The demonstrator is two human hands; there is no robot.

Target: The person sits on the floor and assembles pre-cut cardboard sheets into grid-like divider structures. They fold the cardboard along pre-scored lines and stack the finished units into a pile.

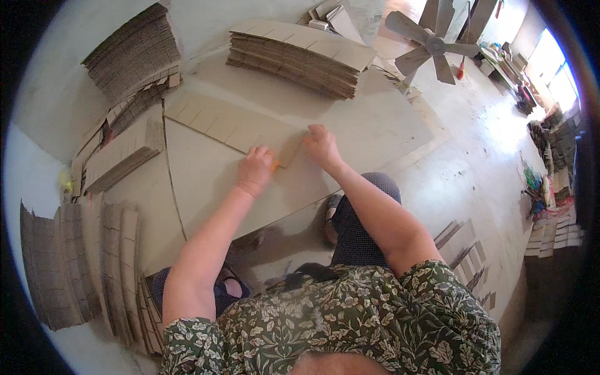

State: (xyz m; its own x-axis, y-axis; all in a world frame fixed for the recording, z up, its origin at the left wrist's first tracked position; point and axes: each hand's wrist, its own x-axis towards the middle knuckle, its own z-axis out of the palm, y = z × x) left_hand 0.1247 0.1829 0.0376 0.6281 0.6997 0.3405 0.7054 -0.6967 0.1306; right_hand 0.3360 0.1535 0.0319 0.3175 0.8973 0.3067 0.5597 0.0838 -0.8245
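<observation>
Leafy shirt [350, 319], cardboard [215, 122], tabletop [209, 190], fan [435, 45]

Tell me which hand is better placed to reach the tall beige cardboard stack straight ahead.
Right, most likely. The right hand is nearer the tall stack of slitted beige cardboard; the left hand is at the flat slitted beige cardboard sheet, with a small orange object at its fingers.

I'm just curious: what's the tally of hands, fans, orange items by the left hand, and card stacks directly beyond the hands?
Hands (left hand, right hand): 2
Fan: 1
Orange item: 1
Card stack: 1
Total: 5
</observation>
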